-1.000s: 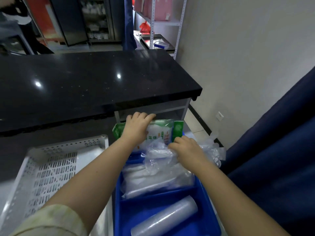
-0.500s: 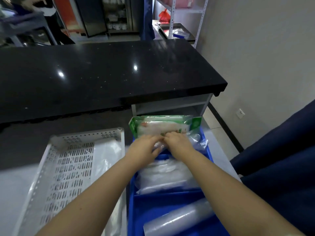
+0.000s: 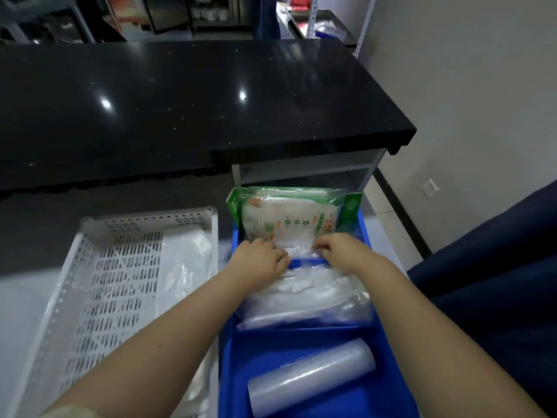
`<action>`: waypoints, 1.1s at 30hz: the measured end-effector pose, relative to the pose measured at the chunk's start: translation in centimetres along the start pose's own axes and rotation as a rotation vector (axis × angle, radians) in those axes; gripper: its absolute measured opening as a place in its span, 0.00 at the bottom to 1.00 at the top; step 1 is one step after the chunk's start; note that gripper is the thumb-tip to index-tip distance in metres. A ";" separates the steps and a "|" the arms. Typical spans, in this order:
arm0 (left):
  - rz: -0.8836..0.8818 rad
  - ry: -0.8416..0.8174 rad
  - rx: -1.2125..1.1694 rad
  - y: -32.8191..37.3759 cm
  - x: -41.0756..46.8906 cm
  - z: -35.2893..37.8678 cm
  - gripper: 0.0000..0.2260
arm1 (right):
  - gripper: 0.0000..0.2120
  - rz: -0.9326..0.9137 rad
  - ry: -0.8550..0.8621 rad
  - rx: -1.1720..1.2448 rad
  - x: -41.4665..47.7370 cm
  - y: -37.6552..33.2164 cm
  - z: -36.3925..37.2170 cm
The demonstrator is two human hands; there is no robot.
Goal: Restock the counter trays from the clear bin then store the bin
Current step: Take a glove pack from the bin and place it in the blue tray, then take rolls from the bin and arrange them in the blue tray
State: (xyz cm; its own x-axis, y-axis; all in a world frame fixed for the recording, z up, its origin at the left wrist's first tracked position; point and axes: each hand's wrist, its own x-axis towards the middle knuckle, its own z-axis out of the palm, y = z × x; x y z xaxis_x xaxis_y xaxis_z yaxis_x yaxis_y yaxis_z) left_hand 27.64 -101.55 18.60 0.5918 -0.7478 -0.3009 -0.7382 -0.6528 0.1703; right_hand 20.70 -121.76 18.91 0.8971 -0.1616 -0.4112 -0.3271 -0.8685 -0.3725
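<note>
The green-and-white packet [image 3: 289, 220] stands in the far compartment of the blue tray [image 3: 301, 351], its long axis across the tray, just beyond the left hand [image 3: 259, 262] and right hand [image 3: 342, 251], equally near, both pinching the clear film [image 3: 297, 252] at its foot.

No print can be read with certainty; the green-and-white packet [image 3: 289, 218], standing at the far end of the blue tray [image 3: 301, 342], carries a row of small green squares with pale marks at its middle and orange characters toward its right, all too blurred to make out; the white marks on its green left flap are just as illegible
</note>
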 end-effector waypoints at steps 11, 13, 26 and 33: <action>-0.264 0.561 -0.101 1.5 -6.3 -4.2 0.16 | 0.14 -0.567 0.430 -0.089 -4.4 -7.5 -3.9; -0.396 0.646 -0.116 1.3 -8.8 -4.7 0.16 | 0.15 -0.660 0.459 -0.116 -4.7 -9.6 -3.9; -1.191 0.893 -0.132 -3.3 -37.8 1.4 0.15 | 0.16 -1.316 0.216 -0.233 -14.0 -31.6 8.7; -1.511 0.944 -0.099 -6.7 -59.9 8.2 0.16 | 0.15 -1.576 0.107 -0.239 -24.6 -49.0 22.1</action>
State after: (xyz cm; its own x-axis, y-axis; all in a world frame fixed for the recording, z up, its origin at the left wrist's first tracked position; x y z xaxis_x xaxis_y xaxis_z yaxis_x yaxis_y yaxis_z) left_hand -5.52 -51.33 27.76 0.6624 0.6636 0.3476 0.5685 -0.7475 0.3437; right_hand 8.10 -64.85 28.90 0.2975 0.9057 0.3020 0.9472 -0.2404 -0.2124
